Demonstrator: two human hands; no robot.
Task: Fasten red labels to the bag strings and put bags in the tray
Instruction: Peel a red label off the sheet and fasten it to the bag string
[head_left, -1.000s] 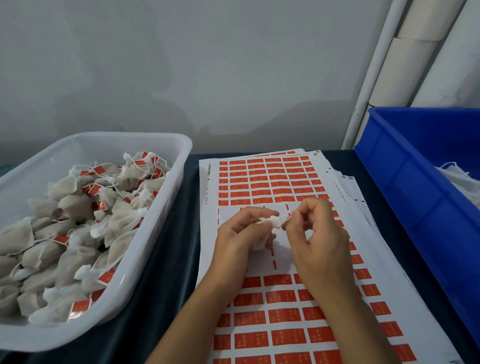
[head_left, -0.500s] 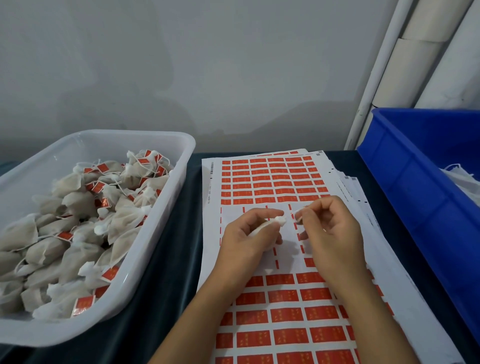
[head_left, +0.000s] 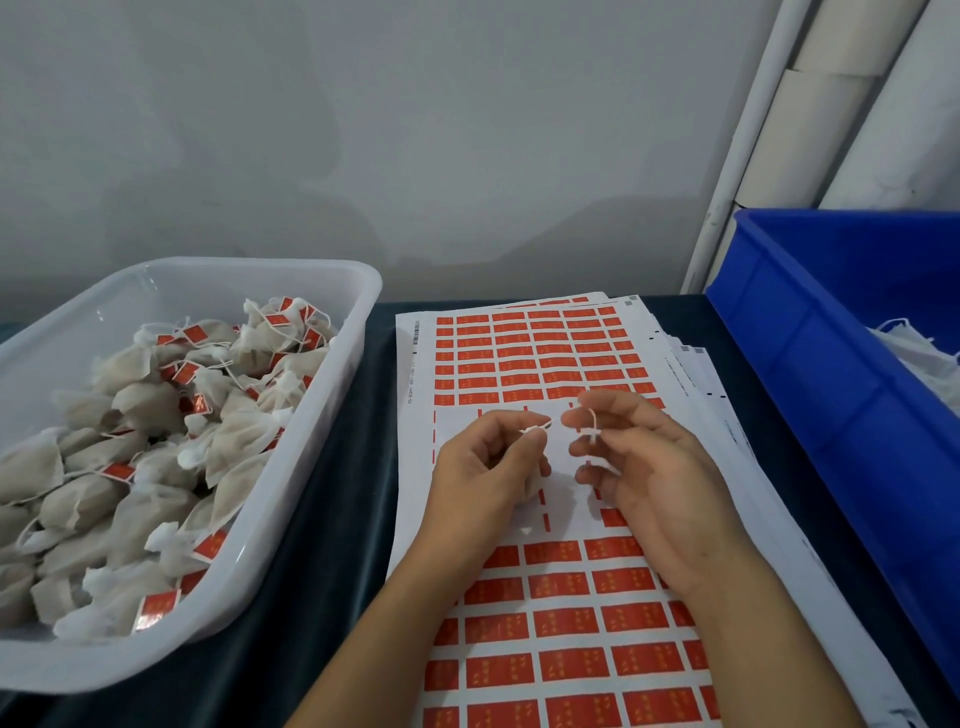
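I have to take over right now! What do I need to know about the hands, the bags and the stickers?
Left hand holds a bag and pinches one string end.
Right hand pinches the other string end; no label on it yet.
Sheet of red labels lies under both hands.
White tray on the left holds many labelled bags.
Left: stick a label on this string, then put the bag in the tray.

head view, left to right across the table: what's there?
White plastic tray full of labelled tea bags → stack of white sheets of red labels, with left hand then right hand over it, each pinching white string → blue plastic crate at the right edge.
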